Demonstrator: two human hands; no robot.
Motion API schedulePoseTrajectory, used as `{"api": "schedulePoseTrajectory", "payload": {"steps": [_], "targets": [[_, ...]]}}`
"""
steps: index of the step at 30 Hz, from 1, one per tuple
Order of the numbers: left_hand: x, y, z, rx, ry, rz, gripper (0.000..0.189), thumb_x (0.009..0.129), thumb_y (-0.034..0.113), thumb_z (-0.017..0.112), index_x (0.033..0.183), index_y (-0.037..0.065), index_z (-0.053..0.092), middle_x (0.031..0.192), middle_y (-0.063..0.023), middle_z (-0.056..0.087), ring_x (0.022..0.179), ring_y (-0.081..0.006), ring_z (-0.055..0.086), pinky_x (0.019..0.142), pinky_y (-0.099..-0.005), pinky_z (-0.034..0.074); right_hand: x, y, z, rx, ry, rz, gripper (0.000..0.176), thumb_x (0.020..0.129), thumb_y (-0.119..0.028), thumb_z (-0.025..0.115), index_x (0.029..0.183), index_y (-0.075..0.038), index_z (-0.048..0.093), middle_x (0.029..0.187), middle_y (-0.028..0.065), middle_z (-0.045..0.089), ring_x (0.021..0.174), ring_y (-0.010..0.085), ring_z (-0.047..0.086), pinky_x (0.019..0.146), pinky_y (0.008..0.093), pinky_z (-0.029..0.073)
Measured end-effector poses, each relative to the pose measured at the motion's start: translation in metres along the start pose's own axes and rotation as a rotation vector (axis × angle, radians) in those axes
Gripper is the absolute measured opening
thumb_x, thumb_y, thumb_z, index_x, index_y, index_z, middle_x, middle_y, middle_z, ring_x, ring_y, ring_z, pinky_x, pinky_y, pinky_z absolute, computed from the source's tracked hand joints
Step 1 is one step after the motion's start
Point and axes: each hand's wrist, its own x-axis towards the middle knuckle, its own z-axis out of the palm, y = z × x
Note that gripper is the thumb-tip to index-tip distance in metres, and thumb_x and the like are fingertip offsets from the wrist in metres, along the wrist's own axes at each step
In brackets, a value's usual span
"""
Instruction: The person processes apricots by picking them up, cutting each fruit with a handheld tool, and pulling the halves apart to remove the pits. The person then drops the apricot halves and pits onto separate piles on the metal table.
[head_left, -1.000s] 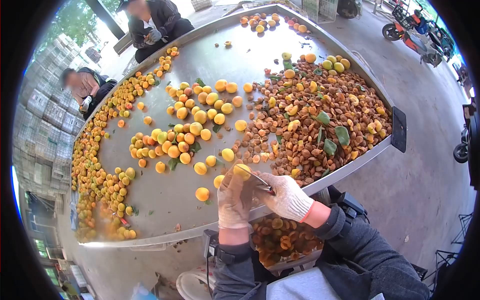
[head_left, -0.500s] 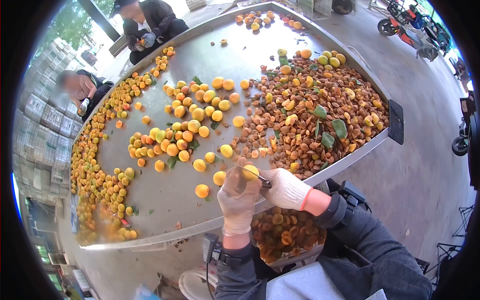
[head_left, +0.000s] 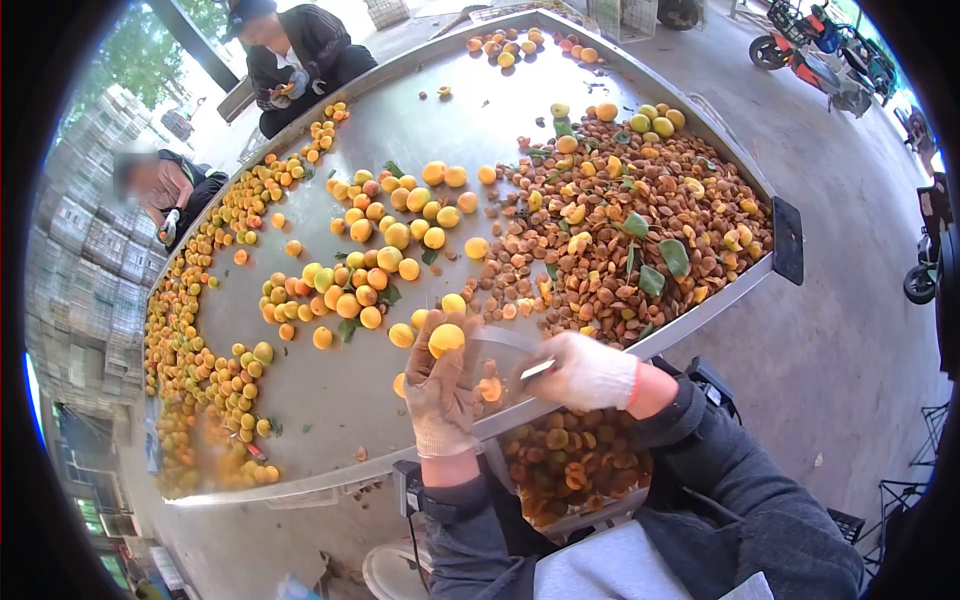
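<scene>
My left hand [head_left: 440,398], in a stained glove, is curled round a yellow apricot [head_left: 446,340] at the near side of the metal table. In my right hand [head_left: 592,372], gloved in white, is a small knife [head_left: 537,369], apart from the fruit and blurred by motion. Between the hands, an orange apricot piece [head_left: 489,388] shows beside my left palm. Below the table edge, a container of cut apricots [head_left: 575,468] sits in front of my lap. Whole apricots [head_left: 400,335] lie just beyond my left fingers.
Brown apricot pits [head_left: 610,240] with leaves are heaped on the right of the metal table [head_left: 330,410]. More whole apricots [head_left: 215,380] line its left side. Two people [head_left: 300,60] work along the far left edge. Stacked crates [head_left: 90,240] stand behind them, and a scooter [head_left: 815,60] is parked at upper right.
My left hand has moved left and tilted back with the apricot. The knife, which was at the fruit, has come away to the right, and an orange piece now shows between my hands.
</scene>
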Motion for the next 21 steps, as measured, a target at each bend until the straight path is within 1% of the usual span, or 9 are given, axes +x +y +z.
{"api": "schedulePoseTrajectory", "payload": {"steps": [3, 4, 5, 8, 10, 12, 15, 19, 21], "targets": [[0.006, -0.012, -0.009, 0.249, 0.113, 0.068, 0.046, 0.079, -0.009, 0.065, 0.124, 0.001, 0.057, 0.114, -0.0127, 0.063, 0.106, -0.0243, 0.062, 0.084, -0.0288, 0.055, 0.004, 0.006, -0.006, 0.415, 0.302, -0.133, 0.026, 0.083, -0.012, 0.064, 0.108, -0.004, 0.063, 0.073, 0.0037, 0.063, 0.049, 0.0081, 0.053, 0.046, 0.0227, 0.046], [0.003, -0.018, -0.001, 0.7, 0.049, 0.18, 0.046, 0.078, -0.007, 0.066, 0.122, 0.001, 0.058, 0.112, -0.0115, 0.063, 0.103, -0.0233, 0.062, 0.085, -0.0292, 0.054, 0.008, 0.009, -0.004, 0.414, 0.309, -0.132, 0.026, 0.083, -0.012, 0.064, 0.108, -0.004, 0.063, 0.073, 0.0037, 0.063, 0.049, 0.0081, 0.053, 0.046, 0.0227, 0.046], [0.0, -0.023, 0.005, 1.152, -0.026, 0.29, 0.045, 0.077, -0.006, 0.067, 0.121, 0.0, 0.059, 0.11, -0.0103, 0.063, 0.1, -0.0222, 0.063, 0.085, -0.0295, 0.054, 0.014, 0.013, -0.001, 0.243, 0.371, -0.204, 0.03, 0.083, -0.013, 0.065, 0.111, -0.003, 0.061, 0.078, 0.0036, 0.064, 0.056, 0.0081, 0.056, 0.052, 0.023, 0.048], [-0.004, -0.036, 0.011, 1.42, -0.19, 0.52, 0.045, 0.074, -0.006, 0.069, 0.118, -0.001, 0.06, 0.105, -0.0064, 0.063, 0.094, -0.0184, 0.063, 0.082, -0.0279, 0.053, 0.021, 0.024, 0.005, -0.106, 0.503, -0.303, 0.04, 0.078, -0.029, 0.072, 0.105, -0.002, 0.062, 0.082, 0.0093, 0.066, 0.075, 0.0157, 0.064, 0.068, 0.0299, 0.051], [-0.006, -0.041, 0.006, 1.234, -0.158, 0.405, 0.043, 0.075, -0.005, 0.071, 0.117, -0.001, 0.061, 0.105, -0.006, 0.064, 0.092, -0.0171, 0.064, 0.078, -0.0257, 0.054, 0.023, 0.024, 0.003, 0.085, 0.37, -0.314, 0.04, 0.078, -0.029, 0.072, 0.105, -0.001, 0.062, 0.085, 0.0119, 0.068, 0.078, 0.0173, 0.065, 0.07, 0.0312, 0.051], [-0.006, -0.041, 0.004, 0.542, -0.108, 0.099, 0.037, 0.079, 0.0, 0.07, 0.115, -0.001, 0.062, 0.104, -0.0083, 0.064, 0.086, -0.0172, 0.065, 0.074, -0.0265, 0.056, 0.018, 0.019, 0.002, 0.146, 0.35, -0.282, 0.033, 0.08, -0.026, 0.07, 0.103, -0.002, 0.063, 0.081, 0.0091, 0.067, 0.074, 0.0147, 0.064, 0.066, 0.0289, 0.051], [-0.003, -0.028, -0.007, 0.205, 0.029, -0.13, 0.036, 0.083, 0.006, 0.069, 0.117, -0.003, 0.06, 0.103, -0.0105, 0.064, 0.082, -0.0178, 0.066, 0.073, -0.0293, 0.057, 0.013, 0.012, -0.003, 0.448, 0.223, -0.133, 0.019, 0.086, -0.017, 0.064, 0.101, -0.005, 0.064, 0.065, -0.0011, 0.058, 0.048, 0.0039, 0.049, 0.04, 0.0196, 0.036], [0.002, -0.02, -0.016, 0.066, 0.05, -0.036, 0.037, 0.087, 0.01, 0.065, 0.121, -0.003, 0.056, 0.103, -0.0108, 0.064, 0.08, -0.0177, 0.066, 0.072, -0.0307, 0.058, -0.003, 0.015, -0.02, 0.389, -0.239, -0.077, 0.022, 0.085, -0.017, 0.063, 0.103, -0.005, 0.066, 0.068, 0.0015, 0.062, 0.052, 0.0044, 0.053, 0.043, 0.0206, 0.04], [0.003, -0.016, -0.019, -0.053, 0.008, -0.078, 0.039, 0.089, 0.012, 0.064, 0.124, -0.002, 0.054, 0.106, -0.0116, 0.064, 0.08, -0.0185, 0.066, 0.072, -0.0316, 0.058, -0.004, 0.029, -0.023, 0.109, -0.184, -0.2, 0.021, 0.084, -0.017, 0.063, 0.102, -0.006, 0.068, 0.07, 0.0017, 0.063, 0.053, 0.0045, 0.054, 0.045, 0.0207, 0.041]]}}
